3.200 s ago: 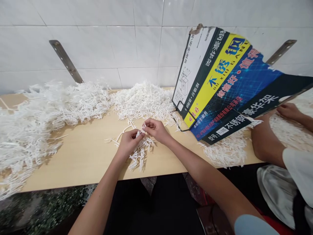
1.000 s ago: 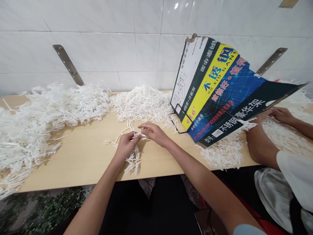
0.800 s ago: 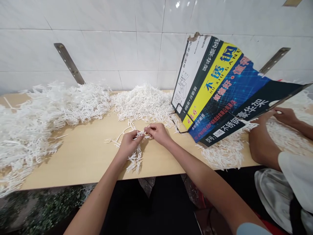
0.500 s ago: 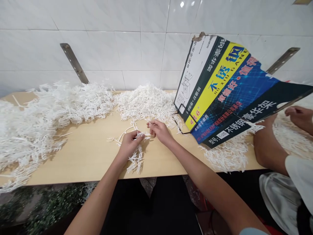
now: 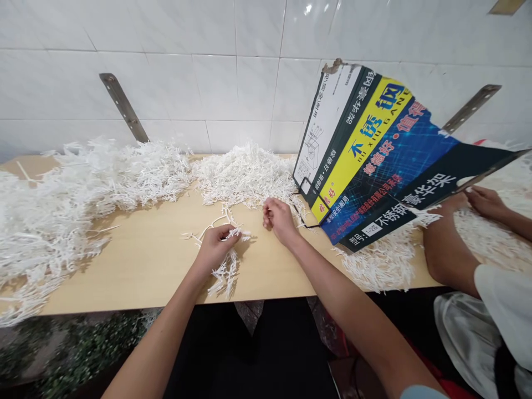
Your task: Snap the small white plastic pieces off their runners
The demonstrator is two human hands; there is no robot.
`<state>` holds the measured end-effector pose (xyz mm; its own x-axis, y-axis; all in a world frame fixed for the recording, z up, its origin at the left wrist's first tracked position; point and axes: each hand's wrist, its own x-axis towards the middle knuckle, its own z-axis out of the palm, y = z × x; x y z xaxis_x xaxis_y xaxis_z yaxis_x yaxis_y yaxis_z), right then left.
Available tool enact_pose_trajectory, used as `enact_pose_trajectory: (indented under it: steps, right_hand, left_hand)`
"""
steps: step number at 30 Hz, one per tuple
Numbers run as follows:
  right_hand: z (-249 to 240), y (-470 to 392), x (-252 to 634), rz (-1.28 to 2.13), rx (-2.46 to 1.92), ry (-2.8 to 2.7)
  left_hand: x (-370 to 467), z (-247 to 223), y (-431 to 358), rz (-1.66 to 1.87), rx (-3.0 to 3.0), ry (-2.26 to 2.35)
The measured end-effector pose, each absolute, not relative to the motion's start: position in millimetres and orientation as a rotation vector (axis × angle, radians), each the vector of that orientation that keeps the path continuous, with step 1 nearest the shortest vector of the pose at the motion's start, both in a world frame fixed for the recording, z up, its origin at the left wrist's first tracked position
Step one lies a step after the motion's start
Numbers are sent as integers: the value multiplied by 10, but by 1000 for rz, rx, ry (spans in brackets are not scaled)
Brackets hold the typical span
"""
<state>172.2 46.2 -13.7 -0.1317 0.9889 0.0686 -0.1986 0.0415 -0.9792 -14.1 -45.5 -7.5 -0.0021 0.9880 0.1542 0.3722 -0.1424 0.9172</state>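
Observation:
My left hand [image 5: 216, 247] is closed over the work board [image 5: 137, 255], thumb and fingers pinching a white branched plastic sprig [image 5: 240, 233]. More white branching strands [image 5: 226, 277] hang or lie just below that hand, and a thin white branched stem [image 5: 211, 223] lies behind it. To the right, my right hand [image 5: 280, 220] is held apart from the sprig with its fingers curled inward. Whatever it may hold is hidden. It is near the front of the middle heap of small white plastic pieces [image 5: 247, 174].
A larger heap of white sprigs [image 5: 95, 183] covers the left side. A printed cardboard sheet [image 5: 374, 155] stands slanted at the right, with more white pieces [image 5: 380, 263] at its foot. Beyond it is another person's hand [image 5: 486, 202]. Metal brackets [image 5: 124, 108] are fixed to the tiled wall.
My right hand has moved away from the sprig, to the right and slightly toward the middle heap. My left hand keeps its pinch and has shifted slightly. The other person's hand has moved left.

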Motion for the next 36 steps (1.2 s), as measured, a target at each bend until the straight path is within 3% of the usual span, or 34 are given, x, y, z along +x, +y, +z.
enact_pose_trajectory:
  steps: [4, 9, 14, 24, 36]
  right_hand:
    - [-97, 333, 1713, 1152, -858, -1650]
    - [-62, 242, 1763, 1238, -723, -1951]
    - [-121, 273, 1741, 1273, -879, -1872]
    - [-47, 212, 1744, 1221, -777, -1954]
    - [-86, 192, 1699, 1011, -747, -2134]
  left_hand:
    - [-128, -60, -438, 1133, 1588, 1459]
    - [-112, -63, -419, 1098, 1623, 1478]
    - [-119, -69, -416, 1104, 1630, 1484]
    - [-132, -120, -401, 1184, 1522, 1390]
    - [-121, -81, -424, 998, 1716, 1333]
